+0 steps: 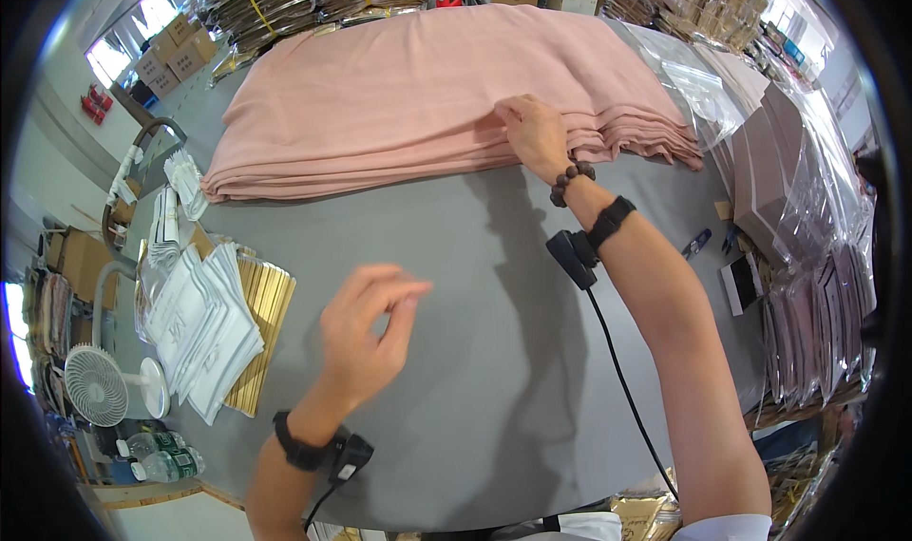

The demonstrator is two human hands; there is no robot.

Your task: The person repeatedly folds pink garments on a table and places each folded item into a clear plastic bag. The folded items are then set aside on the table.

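A stack of folded pink fabric point(399, 99) lies across the far half of the grey table point(427, 441). My right hand point(536, 133) pinches the near edge of its top layer between thumb and fingers, lifting that edge a little. Beneath it, the lower layers show as stacked folds. Over the bare grey surface hangs my left hand point(370, 327), blurred, with thumb and fingers curved apart and nothing between them. Each wrist wears a black strap with a small cabled device.
At left lie white printed bags point(206, 327), gold packets point(263, 327), a white fan point(98, 386) and plastic bottles point(167, 464). Along the right are grey-pink boards in clear film point(773, 170), wrapped packs point(812, 327) and thread snips point(697, 243). Bundled packs point(263, 7) stand behind.
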